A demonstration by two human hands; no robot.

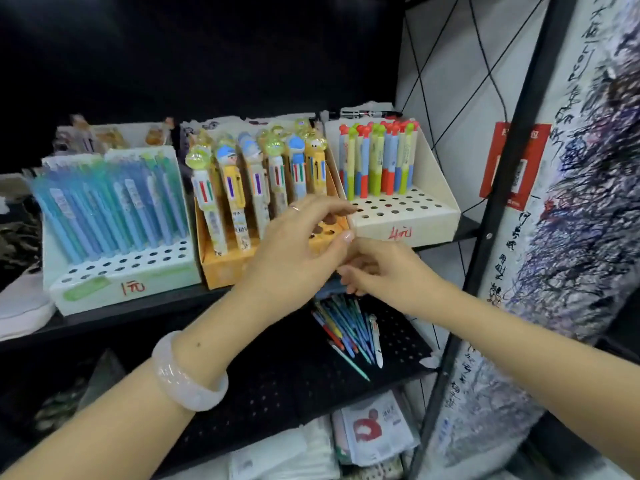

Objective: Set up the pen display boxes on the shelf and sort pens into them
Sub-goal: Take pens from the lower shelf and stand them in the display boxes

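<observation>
Shelf edge: the black upper shelf (145, 306) carries three display boxes side by side, their fronts close to its front lip.
Left box: the pale green box (124, 289) stands full of blue pens (110, 209), with bare holes along its front rows.
Middle box: the orange box (225, 268) holds the cartoon-topped pens (235, 188); its right front corner is hidden behind the hands.
Right box: the white box (408, 226) has red, green and blue pens (377, 161) in its back rows and many free holes in front.
Left hand: the left hand (301, 247) hovers before the orange box, fingers loosely bent and spread, gripping nothing I can see; a pale bangle (188, 372) sits on the wrist.
Right hand: the right hand (381, 268) is just under the left thumb, fingers curled inward; whether they pinch anything I cannot tell.
Loose pens: a loose bundle of pens (349, 330) lies on the perforated lower shelf (277, 375), below the hands, with open shelf to its left.
Right side: a black upright post (485, 230) closes off the shelf, and beyond it hangs a scribbled sheet (571, 202).
</observation>
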